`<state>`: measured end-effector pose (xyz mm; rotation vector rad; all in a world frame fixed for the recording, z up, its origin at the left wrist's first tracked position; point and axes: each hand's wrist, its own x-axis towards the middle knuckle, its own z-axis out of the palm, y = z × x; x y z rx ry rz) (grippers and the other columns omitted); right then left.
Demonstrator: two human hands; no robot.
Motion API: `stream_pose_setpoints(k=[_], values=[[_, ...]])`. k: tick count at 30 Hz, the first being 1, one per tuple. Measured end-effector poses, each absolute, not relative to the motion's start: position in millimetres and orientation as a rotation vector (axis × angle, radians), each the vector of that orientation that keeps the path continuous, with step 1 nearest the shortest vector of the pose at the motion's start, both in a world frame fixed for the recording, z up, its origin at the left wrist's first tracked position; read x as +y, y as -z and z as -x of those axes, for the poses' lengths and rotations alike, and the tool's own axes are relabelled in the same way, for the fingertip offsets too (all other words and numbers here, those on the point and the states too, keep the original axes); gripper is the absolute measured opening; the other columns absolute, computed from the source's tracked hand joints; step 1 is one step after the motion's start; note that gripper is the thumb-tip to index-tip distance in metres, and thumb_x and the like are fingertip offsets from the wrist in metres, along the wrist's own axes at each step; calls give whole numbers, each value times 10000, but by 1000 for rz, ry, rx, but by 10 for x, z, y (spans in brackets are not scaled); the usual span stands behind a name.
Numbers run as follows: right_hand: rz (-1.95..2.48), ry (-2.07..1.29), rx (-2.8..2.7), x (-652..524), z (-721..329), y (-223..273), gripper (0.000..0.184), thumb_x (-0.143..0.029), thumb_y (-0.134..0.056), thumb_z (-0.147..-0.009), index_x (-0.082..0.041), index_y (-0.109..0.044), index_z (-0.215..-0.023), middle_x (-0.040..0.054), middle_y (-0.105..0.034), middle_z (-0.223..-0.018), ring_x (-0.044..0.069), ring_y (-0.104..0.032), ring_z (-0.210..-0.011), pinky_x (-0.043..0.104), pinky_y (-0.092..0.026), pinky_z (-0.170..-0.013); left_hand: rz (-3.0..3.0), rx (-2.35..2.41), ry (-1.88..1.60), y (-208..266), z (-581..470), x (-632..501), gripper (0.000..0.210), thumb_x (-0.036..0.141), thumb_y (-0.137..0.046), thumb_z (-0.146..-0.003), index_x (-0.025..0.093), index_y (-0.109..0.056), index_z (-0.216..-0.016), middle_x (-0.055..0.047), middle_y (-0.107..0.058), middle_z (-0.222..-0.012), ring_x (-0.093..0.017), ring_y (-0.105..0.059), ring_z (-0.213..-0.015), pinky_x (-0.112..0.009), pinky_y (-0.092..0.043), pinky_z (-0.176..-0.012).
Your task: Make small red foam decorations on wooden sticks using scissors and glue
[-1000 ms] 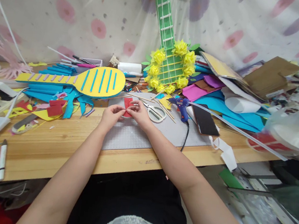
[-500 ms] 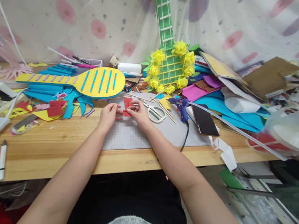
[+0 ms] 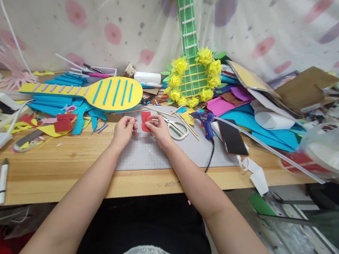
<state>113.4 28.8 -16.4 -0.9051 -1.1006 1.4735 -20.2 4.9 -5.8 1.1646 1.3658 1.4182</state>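
Observation:
Over the grey cutting mat [image 3: 144, 157], a small piece of red paper [image 3: 144, 118] shows between my two hands. My right hand [image 3: 160, 132] pinches it at its right edge, between thumb and fingers. To the left of the paper, my left hand [image 3: 124, 131] has thumb and fingertips pressed together. Whatever is in that pinch is too small or hidden to make out. Scissors with pale handles [image 3: 177, 130] lie just beyond my right hand, beside thin wooden sticks [image 3: 192, 130].
A blue glue gun [image 3: 206, 123] and a black phone [image 3: 232, 137] lie to the right. A yellow paddle-shaped piece with blue strips [image 3: 114, 93] rests on blue scraps at left. Behind stands a green guitar-like craft [image 3: 188, 43] with yellow flowers. Coloured sheets [image 3: 262, 124] are piled at right.
My left fingertips have drawn slightly away from the red paper and closed together. The right hand stays at the paper, which now shows as one piece beside its fingers.

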Motion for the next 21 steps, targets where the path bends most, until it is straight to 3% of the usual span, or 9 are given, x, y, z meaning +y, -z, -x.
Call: stream_pose_setpoints(k=[6, 9, 14, 21], values=[[922, -1519, -1020, 292, -1126, 161, 337, -216, -681, -597, -202, -466, -855, -64, -601, -651, 68, -565, -565, 217, -456, -599, -1150, 1349, -1425, 25, 171, 15, 346, 496, -563, -717, 176, -444, -659, 32, -494, -495, -83, -472, -427, -193, -408, -385], [901, -1493, -1022, 301, -1126, 175, 340, -195, -683, -590, -203, -469, -854, -62, -598, -666, 73, -578, -610, 221, -462, -633, -1127, 1308, -1390, 16, 145, -2, 390, 540, -577, -678, 170, -452, -679, 11, -543, -566, -91, -521, -477, -198, -435, -399], [904, -1468, -1068, 287, -1131, 159, 330, -189, -671, -603, -204, -465, -860, -55, -586, -689, 81, -574, -633, 232, -462, -641, -1186, 1277, -1324, 65, 89, 10, 395, 341, -729, -539, 160, -491, -798, 6, -571, -672, -119, -570, -582, -232, -484, -464], [872, -1448, -1143, 246, -1131, 115, 332, -197, -671, -594, -193, -471, -859, -58, -579, -671, 69, -557, -629, 202, -444, -614, -1261, 1202, -1341, 74, 99, 14, 367, 247, -683, -582, 171, -478, -876, 15, -560, -646, -133, -572, -608, -238, -475, -497]])
